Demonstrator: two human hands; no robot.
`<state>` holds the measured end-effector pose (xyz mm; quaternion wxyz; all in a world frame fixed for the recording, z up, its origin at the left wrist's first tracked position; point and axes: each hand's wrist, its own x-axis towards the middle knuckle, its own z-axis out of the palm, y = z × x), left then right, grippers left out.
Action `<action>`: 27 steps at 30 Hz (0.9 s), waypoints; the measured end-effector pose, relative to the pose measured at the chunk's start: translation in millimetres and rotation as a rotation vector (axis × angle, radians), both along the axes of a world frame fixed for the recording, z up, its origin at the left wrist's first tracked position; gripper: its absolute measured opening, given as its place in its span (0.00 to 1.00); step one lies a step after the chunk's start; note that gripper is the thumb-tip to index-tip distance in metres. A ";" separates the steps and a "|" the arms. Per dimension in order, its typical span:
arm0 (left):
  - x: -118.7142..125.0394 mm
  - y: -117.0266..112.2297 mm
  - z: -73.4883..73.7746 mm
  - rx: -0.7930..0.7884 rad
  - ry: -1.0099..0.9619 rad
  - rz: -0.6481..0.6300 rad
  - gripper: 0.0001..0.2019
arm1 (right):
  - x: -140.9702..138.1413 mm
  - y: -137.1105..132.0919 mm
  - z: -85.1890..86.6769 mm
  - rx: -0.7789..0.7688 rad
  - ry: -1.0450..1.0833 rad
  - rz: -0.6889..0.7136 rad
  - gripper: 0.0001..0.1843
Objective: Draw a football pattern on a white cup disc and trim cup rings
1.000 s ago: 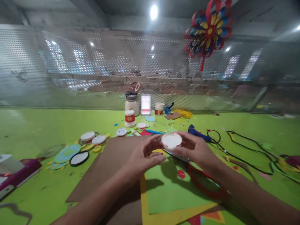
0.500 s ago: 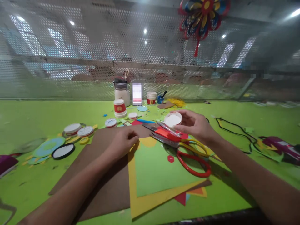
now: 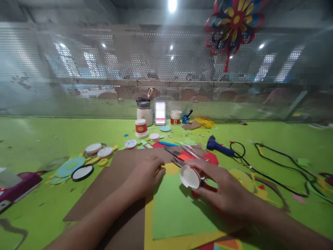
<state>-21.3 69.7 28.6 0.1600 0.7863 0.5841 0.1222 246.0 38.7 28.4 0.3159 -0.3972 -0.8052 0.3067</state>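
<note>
My right hand [image 3: 221, 189] grips a small white paper cup with a red band [image 3: 190, 176], tilted on its side just above the green paper sheet [image 3: 177, 211]. My left hand [image 3: 145, 173] rests palm down, fingers loosely curled, on the brown card sheet [image 3: 117, 187] at the edge of the green and yellow papers, holding nothing. Red-handled scissors [image 3: 182, 154] lie just beyond the cup, their handles partly hidden under my right hand.
Round paper discs and lids [image 3: 99, 151] lie at left with a purple tool [image 3: 18, 185]. A blue glue gun [image 3: 218, 146] and black cord [image 3: 273, 163] sit at right. Cups, a jar [image 3: 144, 111] and a phone [image 3: 160, 113] stand by the mesh wall.
My right hand brought the white cup down from above the scissors to just over the green sheet and tipped it sideways. My left hand stayed on the brown card.
</note>
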 end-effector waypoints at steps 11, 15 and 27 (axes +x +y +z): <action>2.9 -5.8 -0.7 0.014 0.026 0.030 0.10 | -12.0 -10.6 -11.0 -0.075 -0.114 0.067 0.31; 2.6 -4.3 -2.8 -0.019 -0.074 0.077 0.15 | -14.7 -15.2 -10.5 -0.159 -0.118 0.001 0.33; -69.8 44.9 34.6 0.130 -0.524 0.527 0.19 | -23.6 -20.3 4.5 -0.181 -0.154 0.012 0.31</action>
